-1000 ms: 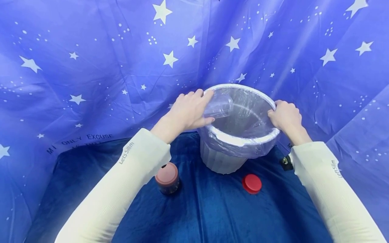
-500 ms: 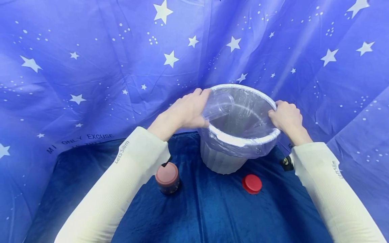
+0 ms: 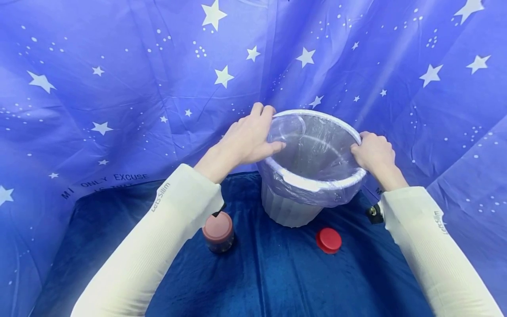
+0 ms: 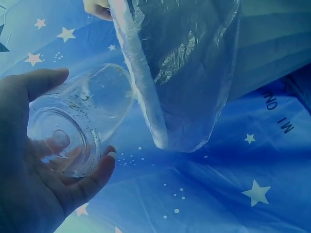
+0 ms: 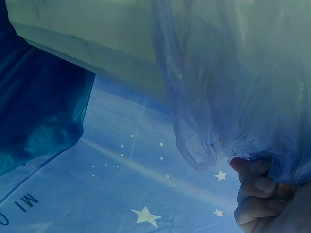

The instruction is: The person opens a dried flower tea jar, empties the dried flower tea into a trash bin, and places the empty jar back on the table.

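Note:
My left hand (image 3: 247, 138) holds a clear, see-through jar (image 4: 104, 104), its thumb and fingers around the sides. The jar lies tilted at the left of the bin's opening; small dark specks cling inside it. In the head view its outline (image 3: 292, 124) shows faintly against the bin liner. The pale waste bin (image 3: 291, 209) stands tipped a little, lined with a clear plastic bag (image 3: 332, 198) folded over its white rim (image 3: 301, 181). At the right side, my right hand (image 3: 374, 152) grips the rim, fingers curled under the bag's edge (image 5: 199, 145).
A red lid (image 3: 329, 240) lies on the dark blue cloth (image 3: 269, 277) in front of the bin. Left of it stands a dark jar with a pinkish-red lid (image 3: 218, 226), beside my left sleeve (image 3: 186, 198). A star-printed blue curtain (image 3: 130, 88) hangs behind.
My left hand dipped slightly, then rose with its fingertips higher, and the clear jar's outline shifted up at the rim. My right hand and the bin stayed in place.

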Tool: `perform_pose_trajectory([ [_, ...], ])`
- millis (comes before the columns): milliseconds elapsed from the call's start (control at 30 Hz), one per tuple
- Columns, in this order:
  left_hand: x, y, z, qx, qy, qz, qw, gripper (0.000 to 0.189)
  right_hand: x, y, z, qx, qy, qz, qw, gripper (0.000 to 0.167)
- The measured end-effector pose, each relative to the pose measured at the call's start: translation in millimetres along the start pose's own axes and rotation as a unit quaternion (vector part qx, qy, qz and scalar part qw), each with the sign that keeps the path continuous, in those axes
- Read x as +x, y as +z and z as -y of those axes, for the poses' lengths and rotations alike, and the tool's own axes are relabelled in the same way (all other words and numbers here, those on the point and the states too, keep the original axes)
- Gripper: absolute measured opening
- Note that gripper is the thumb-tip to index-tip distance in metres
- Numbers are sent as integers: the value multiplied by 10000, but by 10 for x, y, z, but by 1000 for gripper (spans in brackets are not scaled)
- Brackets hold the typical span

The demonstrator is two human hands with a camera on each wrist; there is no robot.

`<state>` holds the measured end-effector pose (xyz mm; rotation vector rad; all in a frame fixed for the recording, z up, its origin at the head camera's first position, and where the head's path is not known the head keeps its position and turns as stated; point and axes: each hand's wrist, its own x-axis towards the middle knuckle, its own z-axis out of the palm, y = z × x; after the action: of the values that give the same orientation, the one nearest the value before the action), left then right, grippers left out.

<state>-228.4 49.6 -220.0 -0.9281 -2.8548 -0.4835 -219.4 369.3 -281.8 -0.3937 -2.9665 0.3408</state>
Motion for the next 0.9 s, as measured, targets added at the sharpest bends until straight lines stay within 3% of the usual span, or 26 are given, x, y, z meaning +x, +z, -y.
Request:
perform_pose_trajectory([
  [367, 22, 57, 12, -101, 134, -133, 9998, 55, 15, 15, -8, -33, 14, -16, 10000, 51],
  [600, 59, 88, -14, -126, 150, -28, 9998, 59, 11, 9, 1, -29, 17, -12, 10000, 51],
  [733, 73, 83, -54, -129, 164, -120, 9997, 59, 10, 1, -3, -63, 8, -10, 10000, 51],
  [900, 88, 76, -86, 139, 221, -214, 9994, 58, 12, 8, 4, -54, 1, 4, 10000, 51],
])
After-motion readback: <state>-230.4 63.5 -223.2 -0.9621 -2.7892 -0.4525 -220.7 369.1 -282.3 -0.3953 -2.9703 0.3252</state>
